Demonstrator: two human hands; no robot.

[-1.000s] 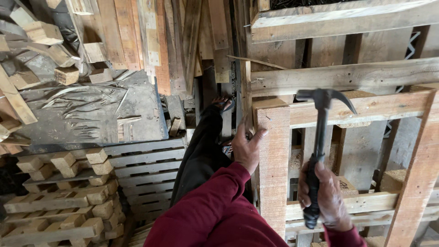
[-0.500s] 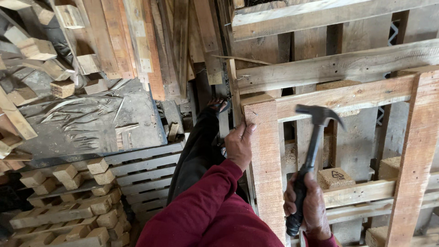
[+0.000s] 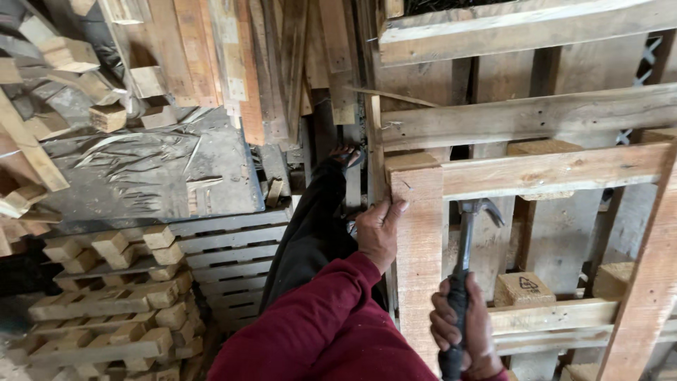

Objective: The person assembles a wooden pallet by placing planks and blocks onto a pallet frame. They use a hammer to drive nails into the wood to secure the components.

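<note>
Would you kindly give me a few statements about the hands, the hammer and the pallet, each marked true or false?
1. The right hand grips the hammer by its handle. True.
2. The left hand rests on a vertical board of the pallet. True.
3. The hammer head points down towards the floor. False: the head is up, above the gripping hand.
4. The person wears a blue sleeve. False: the sleeve is dark red.
5. Stacked pallets lie at lower left. True.
6. The left hand holds a saw. False: it holds no tool.
</note>
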